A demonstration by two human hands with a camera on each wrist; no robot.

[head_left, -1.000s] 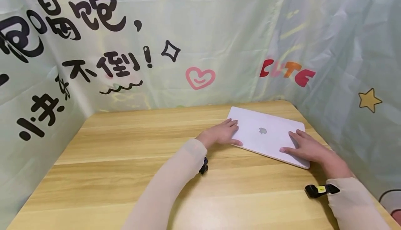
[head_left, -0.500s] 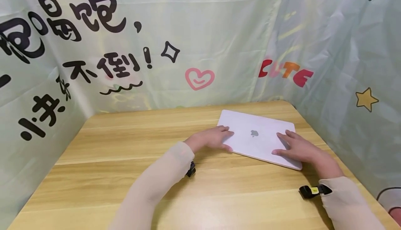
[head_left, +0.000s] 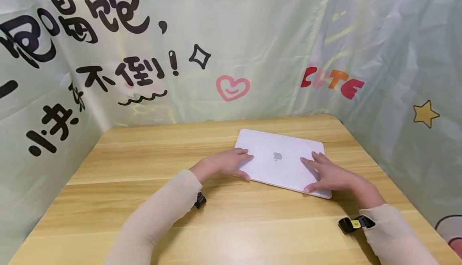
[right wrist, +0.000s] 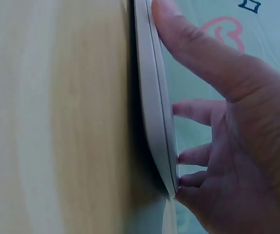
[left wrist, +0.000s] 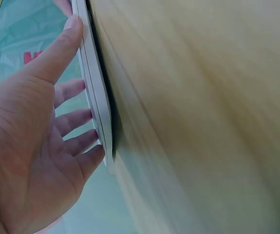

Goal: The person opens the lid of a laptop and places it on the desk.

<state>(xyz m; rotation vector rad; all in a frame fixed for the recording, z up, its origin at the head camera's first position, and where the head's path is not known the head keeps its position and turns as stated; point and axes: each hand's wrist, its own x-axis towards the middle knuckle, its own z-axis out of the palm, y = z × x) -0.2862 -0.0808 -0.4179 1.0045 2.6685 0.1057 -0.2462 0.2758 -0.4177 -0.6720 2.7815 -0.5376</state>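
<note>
A closed silver laptop (head_left: 270,168) with an apple logo lies flat and slightly turned on the wooden table. My left hand (head_left: 229,162) rests on its left end, fingertips on the lid and thumb by the front edge. On the right end of the lid lies my right hand (head_left: 332,174), its fingers spread. The left wrist view has the laptop's thin side (left wrist: 98,102) against the left hand's fingertips, none of them wrapped beneath. Likewise, in the right wrist view the right fingers touch only the top of the laptop (right wrist: 157,107).
The table (head_left: 144,201) reaches back to a pale printed cloth (head_left: 260,36) with lettering and a pink heart. Cloth also hangs along the left and right sides. A black wrist camera (head_left: 348,225) sits under the right wrist, and another (head_left: 199,201) under the left.
The laptop has slid left and slightly nearer across the table, with both hands moving along on it. The head view has shifted slightly.
</note>
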